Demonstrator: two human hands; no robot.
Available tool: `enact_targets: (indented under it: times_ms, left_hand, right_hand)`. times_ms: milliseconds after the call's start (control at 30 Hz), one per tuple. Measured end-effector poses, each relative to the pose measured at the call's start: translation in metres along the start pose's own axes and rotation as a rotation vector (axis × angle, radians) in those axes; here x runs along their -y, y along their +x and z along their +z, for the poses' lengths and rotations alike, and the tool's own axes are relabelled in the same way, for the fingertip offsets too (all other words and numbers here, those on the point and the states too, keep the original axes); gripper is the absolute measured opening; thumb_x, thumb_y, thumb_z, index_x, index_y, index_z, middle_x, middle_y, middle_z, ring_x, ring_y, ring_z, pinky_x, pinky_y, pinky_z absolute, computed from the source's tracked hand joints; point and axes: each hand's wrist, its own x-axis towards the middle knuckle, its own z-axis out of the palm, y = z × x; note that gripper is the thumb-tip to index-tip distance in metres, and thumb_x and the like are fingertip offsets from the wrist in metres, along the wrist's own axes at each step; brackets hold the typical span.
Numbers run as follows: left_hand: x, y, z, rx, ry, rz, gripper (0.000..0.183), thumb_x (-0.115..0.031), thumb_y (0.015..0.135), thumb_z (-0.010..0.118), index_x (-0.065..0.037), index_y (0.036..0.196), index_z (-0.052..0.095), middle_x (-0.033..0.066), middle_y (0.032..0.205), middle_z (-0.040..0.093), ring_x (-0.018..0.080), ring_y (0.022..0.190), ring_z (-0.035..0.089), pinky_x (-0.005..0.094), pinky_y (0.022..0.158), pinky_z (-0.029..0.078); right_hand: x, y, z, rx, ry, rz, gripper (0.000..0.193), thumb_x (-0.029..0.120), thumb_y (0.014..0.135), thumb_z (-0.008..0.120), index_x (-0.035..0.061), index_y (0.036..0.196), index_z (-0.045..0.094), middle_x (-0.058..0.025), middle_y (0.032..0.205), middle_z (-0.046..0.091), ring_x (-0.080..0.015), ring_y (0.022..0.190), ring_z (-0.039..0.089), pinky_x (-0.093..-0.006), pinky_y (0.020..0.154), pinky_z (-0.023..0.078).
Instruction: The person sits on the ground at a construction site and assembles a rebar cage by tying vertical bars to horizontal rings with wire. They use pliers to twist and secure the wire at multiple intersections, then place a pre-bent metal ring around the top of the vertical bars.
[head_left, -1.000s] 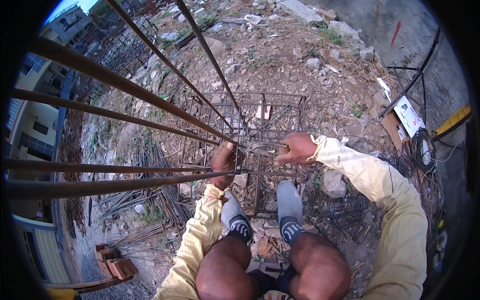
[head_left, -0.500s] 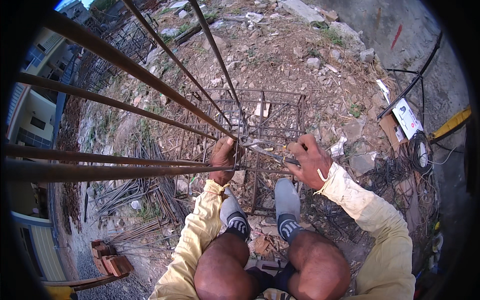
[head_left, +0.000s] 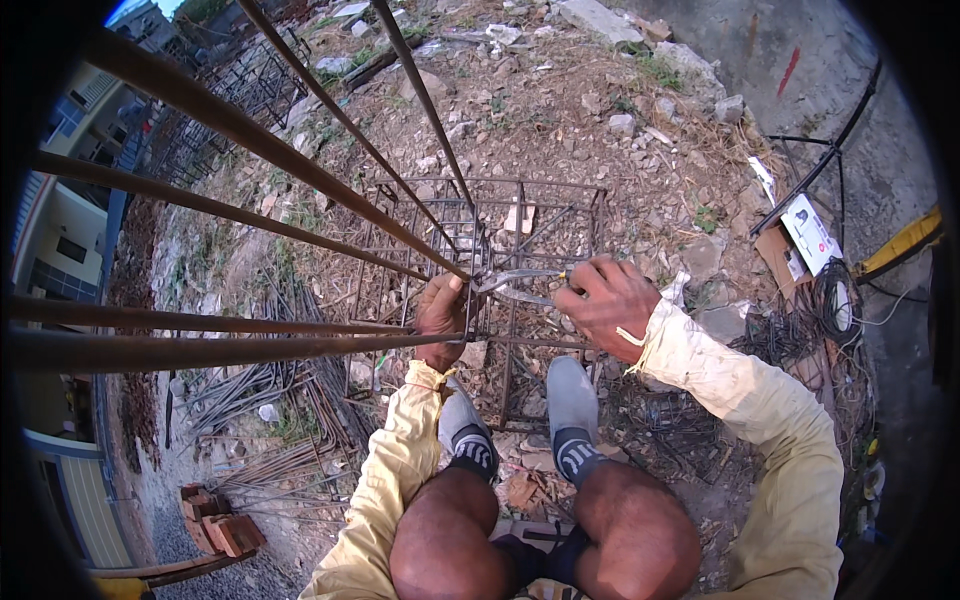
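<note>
My left hand (head_left: 440, 310) is closed round the steel reinforcing bars where a square stirrup (head_left: 470, 318) meets the upright rods (head_left: 215, 205). My right hand (head_left: 608, 300) holds steel pincers (head_left: 512, 275) by their handles, which stand somewhat apart. The pincers' jaws rest at the bar joint beside my left thumb. Any tie wire between the jaws is too small to make out. Several long rusty rods rise from this joint toward the upper left. Below lies a flat grid of tied bars (head_left: 560, 184), just ahead of my feet.
Loose rods (head_left: 290, 370) lie on the ground at left, near a stack of red bricks (head_left: 218, 522). Rubble and stones (head_left: 622, 125) cover the far ground. At right are an opened carton (head_left: 790, 255), coiled black cable (head_left: 835, 305) and a yellow-wrapped bar (head_left: 900, 245).
My right hand has turned and shifted slightly left. The pincers have swung more level, with their handles still in my grip. My left hand stays at the joint.
</note>
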Motion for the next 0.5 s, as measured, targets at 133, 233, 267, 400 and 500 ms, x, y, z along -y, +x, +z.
enact_targets:
  times_ms: [133,233,267,400,500]
  left_hand:
    - [0.002,-0.002,0.006,-0.029,-0.001,0.008,0.012,-0.022,0.093,0.064,-0.011,0.092,0.060,0.0016,0.079,0.061,0.0152,0.072,0.060,0.0430,0.084,0.055]
    - [-0.003,-0.005,0.008,-0.019,0.017,0.015,0.013,-0.022,0.093,0.063,-0.010,0.091,0.059,0.0015,0.075,0.059,0.0150,0.066,0.057,0.0428,0.083,0.054]
    - [-0.002,-0.004,0.008,0.000,0.020,0.013,0.013,-0.022,0.094,0.063,-0.010,0.091,0.058,0.0015,0.074,0.058,0.0148,0.064,0.055,0.0427,0.082,0.053]
    - [-0.001,-0.007,0.014,0.000,0.046,0.022,0.015,-0.024,0.095,0.062,-0.012,0.098,0.055,0.0014,0.077,0.056,0.0142,0.062,0.051,0.0423,0.081,0.052]
    - [-0.003,-0.010,0.021,-0.051,0.102,0.000,0.015,-0.025,0.095,0.061,-0.013,0.100,0.053,-0.0006,0.075,0.053,0.0110,0.063,0.050,0.0415,0.080,0.054]
  right_hand:
    - [-0.030,0.017,0.000,0.118,0.091,0.047,0.030,0.012,0.081,0.064,0.0112,0.110,0.056,-0.0141,0.100,0.053,-0.0349,0.100,0.058,-0.0445,0.078,0.051]
    - [-0.061,0.053,0.001,0.184,0.008,0.052,0.018,0.016,0.085,0.061,0.0090,0.101,0.054,-0.0146,0.094,0.055,-0.0351,0.088,0.063,-0.0496,0.072,0.052]
    - [-0.073,0.061,0.003,0.226,-0.024,0.017,0.016,0.017,0.086,0.061,0.0087,0.098,0.054,-0.0144,0.092,0.056,-0.0349,0.086,0.064,-0.0505,0.071,0.052]
    - [-0.099,0.090,0.009,0.239,-0.035,-0.106,0.015,0.020,0.085,0.061,0.0097,0.093,0.054,-0.0120,0.088,0.056,-0.0331,0.079,0.065,-0.0498,0.066,0.052]
    - [-0.110,0.099,0.010,0.233,-0.059,-0.174,0.016,0.023,0.083,0.063,0.0120,0.092,0.055,-0.0099,0.086,0.055,-0.0315,0.078,0.065,-0.0478,0.064,0.052]
